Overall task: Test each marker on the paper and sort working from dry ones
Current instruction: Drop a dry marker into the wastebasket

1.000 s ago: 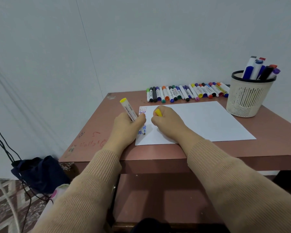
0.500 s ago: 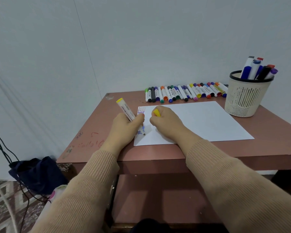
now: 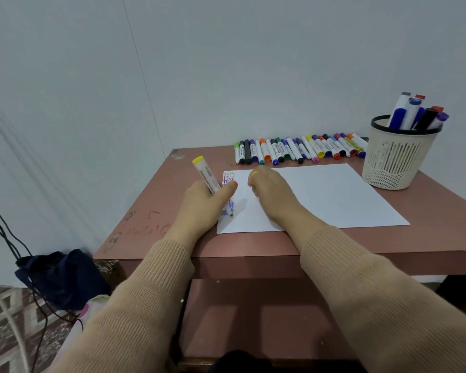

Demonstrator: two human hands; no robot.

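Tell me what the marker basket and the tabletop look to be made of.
Marker basket: looks like moulded plastic, cream with a black rim, matte; its wall is cut with slots and small holes. Tabletop: probably laminate or painted board, reddish-brown, dull; scuffs and scribbles mark its left part.

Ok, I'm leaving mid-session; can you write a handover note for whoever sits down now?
Left hand grips the yellow marker at the left edge of the paper.
Right hand pinches a small yellow piece, likely the cap, over the paper.
Done: several "test" words down the paper's left edge; some markers stand in the basket.
Left: the yellow marker's test, perhaps the row of markers at the back of the table. Which group is dry, unclear.
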